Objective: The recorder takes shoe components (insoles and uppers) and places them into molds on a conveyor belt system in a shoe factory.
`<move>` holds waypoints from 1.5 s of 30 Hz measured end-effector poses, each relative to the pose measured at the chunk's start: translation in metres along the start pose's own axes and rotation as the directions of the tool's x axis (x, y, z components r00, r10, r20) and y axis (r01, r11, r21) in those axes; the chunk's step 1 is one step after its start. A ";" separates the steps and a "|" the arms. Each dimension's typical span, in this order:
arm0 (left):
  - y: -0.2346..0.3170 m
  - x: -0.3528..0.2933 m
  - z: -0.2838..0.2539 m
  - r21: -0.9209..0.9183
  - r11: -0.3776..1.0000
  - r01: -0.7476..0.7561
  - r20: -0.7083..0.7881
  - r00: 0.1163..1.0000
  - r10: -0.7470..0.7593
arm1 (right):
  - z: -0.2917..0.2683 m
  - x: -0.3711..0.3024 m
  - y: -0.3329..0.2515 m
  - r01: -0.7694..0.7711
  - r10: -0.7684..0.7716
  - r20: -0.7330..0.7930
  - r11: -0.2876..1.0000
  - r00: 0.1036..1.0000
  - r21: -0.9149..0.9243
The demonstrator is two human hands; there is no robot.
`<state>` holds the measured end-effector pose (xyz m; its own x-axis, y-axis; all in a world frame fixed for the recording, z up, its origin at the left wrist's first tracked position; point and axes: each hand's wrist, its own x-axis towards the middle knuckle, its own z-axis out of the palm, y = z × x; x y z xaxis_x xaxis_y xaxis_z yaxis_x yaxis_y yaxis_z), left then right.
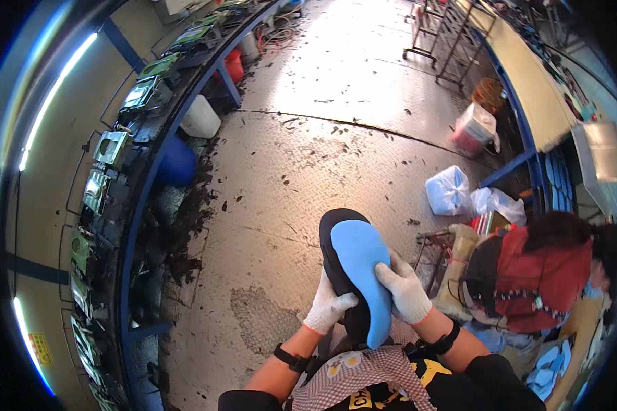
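Two sole-shaped pads sit one over the other between your gloved hands, held up in front of your checked apron (384, 370); only your hands carry them, with the metal floor (274, 171) beyond. The blue pad (356, 250) is uppermost, and the black pad (331, 257) lies under it. Their outlines don't match: a dark band shows along the left side and round the wide far end, and the blue narrow end sits to the right of the black one. Both long axes run away from you, leaning a little left at the far end.

Your right hand (408, 296) is the nearer one to the blue pad, gripping its right edge with the thumb pressed on top; its other fingers are mostly hidden. Your left hand (328, 308) clasps the black pad from the left, thumb over it, just beside the blue edge.
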<state>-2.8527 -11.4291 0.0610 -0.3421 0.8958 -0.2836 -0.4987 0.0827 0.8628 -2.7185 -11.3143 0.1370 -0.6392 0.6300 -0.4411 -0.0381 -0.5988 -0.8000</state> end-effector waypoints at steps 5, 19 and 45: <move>0.032 0.086 -0.014 -0.046 0.998 -0.033 -0.071 0.997 0.030 | 0.006 0.088 -0.050 -0.044 0.031 0.121 0.993 0.992 0.106; 0.129 0.361 0.010 0.080 0.991 -0.110 -0.100 0.988 0.118 | -0.022 0.340 -0.214 -0.033 0.051 0.088 0.979 0.995 -0.200; 0.296 0.965 -0.041 -0.025 0.995 0.094 0.016 0.995 -0.094 | -0.057 0.846 -0.495 0.195 -0.162 0.110 0.749 0.981 -0.633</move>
<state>-3.3629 -10.5575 0.0252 -0.2813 0.8909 -0.3566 -0.5483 0.1558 0.8216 -3.1965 -10.4566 0.1361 -0.7051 0.6604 -0.2583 0.3331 -0.0132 -0.9428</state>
